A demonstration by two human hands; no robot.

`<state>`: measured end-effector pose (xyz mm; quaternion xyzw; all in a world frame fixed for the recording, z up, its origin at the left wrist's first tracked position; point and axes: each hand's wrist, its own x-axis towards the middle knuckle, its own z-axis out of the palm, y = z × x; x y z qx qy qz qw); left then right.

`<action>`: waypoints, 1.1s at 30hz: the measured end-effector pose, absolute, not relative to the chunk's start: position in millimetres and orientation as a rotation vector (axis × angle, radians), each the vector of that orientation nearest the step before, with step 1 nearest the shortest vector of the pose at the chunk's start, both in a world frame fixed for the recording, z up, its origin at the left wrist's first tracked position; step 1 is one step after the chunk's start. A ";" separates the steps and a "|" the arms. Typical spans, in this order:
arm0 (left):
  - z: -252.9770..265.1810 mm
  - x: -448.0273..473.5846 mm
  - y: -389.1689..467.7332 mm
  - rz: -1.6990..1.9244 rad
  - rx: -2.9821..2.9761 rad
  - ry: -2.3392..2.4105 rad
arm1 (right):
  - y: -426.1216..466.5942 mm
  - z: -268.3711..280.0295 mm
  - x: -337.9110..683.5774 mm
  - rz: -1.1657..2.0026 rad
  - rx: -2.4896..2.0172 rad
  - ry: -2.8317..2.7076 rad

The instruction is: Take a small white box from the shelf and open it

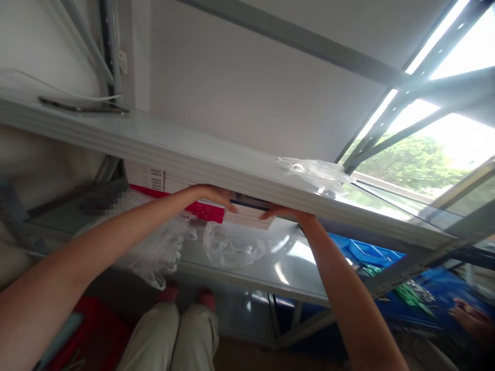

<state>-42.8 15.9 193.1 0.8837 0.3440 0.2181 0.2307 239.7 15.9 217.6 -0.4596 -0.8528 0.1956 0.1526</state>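
Observation:
A white box with a dark blue band [245, 217] sits on the lower shelf, partly covered by the shelf above. My left hand [218, 196] grips its left side, thumb on the front face. At its right side my right hand [288, 212] holds it, the fingers partly hidden under the upper shelf's edge. Left of it are red-and-white boxes [207, 210], also under the upper shelf. A crumpled clear plastic bag [232, 247] lies in front of the white box. More clear plastic bags [154, 252] hang over the lower shelf's edge beneath my left forearm.
The grey metal upper shelf [185, 147] carries a flat dark device [83, 106] and another clear plastic bag [317, 172]. Blue bins [363, 250] stand at the right, beyond a metal post. Another person's hand [469, 314] shows at the far right. A red stool-like object [96, 330] stands below left.

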 end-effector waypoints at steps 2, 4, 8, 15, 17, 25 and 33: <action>187.3 -30.9 5.4 0.565 2.456 0.822 | 3.5 206.2 242.2 0.650 -1.210 -2.600; 175.1 -24.6 -5.3 0.563 2.479 0.774 | -8.3 188.9 245.9 0.652 -1.227 -2.639; 145.0 -27.0 -17.8 0.519 2.469 0.768 | -24.8 156.2 243.9 0.575 -1.376 -2.631; 110.5 -41.5 -7.3 0.593 2.492 0.913 | -19.5 129.6 215.9 0.484 -1.390 -2.668; 103.0 -44.1 -0.9 0.588 2.502 0.943 | -13.8 123.2 210.0 0.455 -1.414 -2.660; 69.9 -43.4 24.9 0.594 2.523 0.969 | 3.2 105.8 204.6 0.338 -1.546 -2.723; 27.3 -34.5 21.0 0.306 2.523 1.253 | 12.1 46.1 211.8 0.494 -1.659 -2.651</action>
